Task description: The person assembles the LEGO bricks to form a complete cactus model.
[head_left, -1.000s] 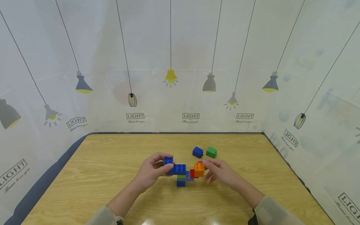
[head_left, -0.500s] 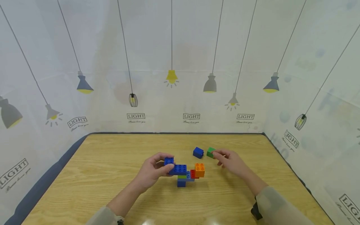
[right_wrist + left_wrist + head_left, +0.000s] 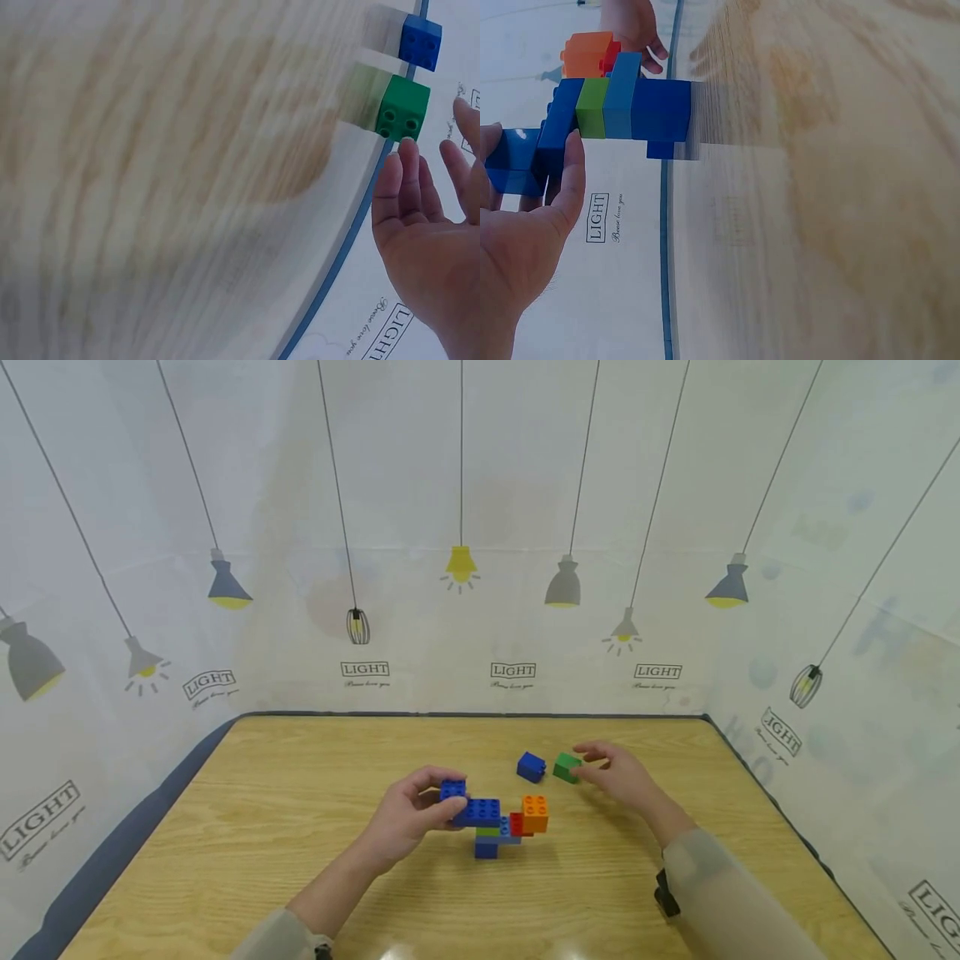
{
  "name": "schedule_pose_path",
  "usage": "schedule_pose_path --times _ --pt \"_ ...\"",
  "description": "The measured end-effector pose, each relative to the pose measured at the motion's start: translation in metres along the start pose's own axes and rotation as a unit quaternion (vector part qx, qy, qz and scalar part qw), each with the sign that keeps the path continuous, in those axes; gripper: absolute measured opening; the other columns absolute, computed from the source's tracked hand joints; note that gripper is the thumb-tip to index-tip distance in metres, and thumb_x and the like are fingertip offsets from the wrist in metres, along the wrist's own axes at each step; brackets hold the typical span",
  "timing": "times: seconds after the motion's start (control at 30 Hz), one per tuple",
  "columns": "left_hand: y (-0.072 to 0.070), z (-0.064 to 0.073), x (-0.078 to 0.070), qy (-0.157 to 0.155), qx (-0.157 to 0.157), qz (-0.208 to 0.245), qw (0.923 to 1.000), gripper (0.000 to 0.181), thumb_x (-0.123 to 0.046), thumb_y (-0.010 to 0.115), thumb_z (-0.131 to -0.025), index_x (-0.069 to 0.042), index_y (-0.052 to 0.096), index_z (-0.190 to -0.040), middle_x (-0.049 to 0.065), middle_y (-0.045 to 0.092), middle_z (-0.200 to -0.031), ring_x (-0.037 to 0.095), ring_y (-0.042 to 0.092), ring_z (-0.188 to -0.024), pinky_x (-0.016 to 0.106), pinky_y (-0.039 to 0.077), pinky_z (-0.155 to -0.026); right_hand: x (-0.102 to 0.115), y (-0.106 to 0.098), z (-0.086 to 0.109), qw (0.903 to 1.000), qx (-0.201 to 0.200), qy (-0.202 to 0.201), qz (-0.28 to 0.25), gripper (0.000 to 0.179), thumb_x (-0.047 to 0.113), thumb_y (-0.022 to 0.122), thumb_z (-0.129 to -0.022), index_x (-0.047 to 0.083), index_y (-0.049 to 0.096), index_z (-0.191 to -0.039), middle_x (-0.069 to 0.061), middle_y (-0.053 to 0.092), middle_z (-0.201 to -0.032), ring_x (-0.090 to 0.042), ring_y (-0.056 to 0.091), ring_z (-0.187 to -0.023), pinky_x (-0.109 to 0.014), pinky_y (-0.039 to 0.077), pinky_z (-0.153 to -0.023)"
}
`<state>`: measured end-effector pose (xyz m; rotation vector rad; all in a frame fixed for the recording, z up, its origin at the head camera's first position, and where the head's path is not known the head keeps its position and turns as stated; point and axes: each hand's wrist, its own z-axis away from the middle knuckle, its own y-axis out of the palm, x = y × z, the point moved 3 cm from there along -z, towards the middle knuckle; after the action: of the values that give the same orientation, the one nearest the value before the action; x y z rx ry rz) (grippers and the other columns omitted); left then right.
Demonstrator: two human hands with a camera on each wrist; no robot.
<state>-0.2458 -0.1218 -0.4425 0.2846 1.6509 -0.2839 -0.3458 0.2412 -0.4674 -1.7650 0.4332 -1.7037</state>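
Green, nearly cubic plastic brick (image 3: 566, 767): on the wooden table (image 3: 300, 777), side-lying, studs toward my right; no clear long axis.
My right hand (image 3: 621, 774): just right of that brick, the nearer hand, fingers parted round nothing; whether a fingertip touches, I can't tell.
My left hand (image 3: 407, 817): pinches the dark-blue end of the stepped, multicoloured plastic build (image 3: 480, 812).
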Motion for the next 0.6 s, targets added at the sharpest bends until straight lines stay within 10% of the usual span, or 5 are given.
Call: schedule_pose_path --times 0.6 --pt "0.001 -0.001 0.0 0.0 0.005 0.002 1.0 0.041 -0.015 0.075 -0.106 0.0 0.064 -0.142 0.023 0.063 -0.135 0.022 0.07 -0.107 0.036 0.069 -0.088 -0.01 0.009 -0.013 0.9993 0.019 0.018 0.024 0.056 0.03 0.08 -0.103 0.008 0.062 -0.151 -0.025 0.063 -0.148 -0.044 0.063 -0.132 -0.061 0.055 -0.11"
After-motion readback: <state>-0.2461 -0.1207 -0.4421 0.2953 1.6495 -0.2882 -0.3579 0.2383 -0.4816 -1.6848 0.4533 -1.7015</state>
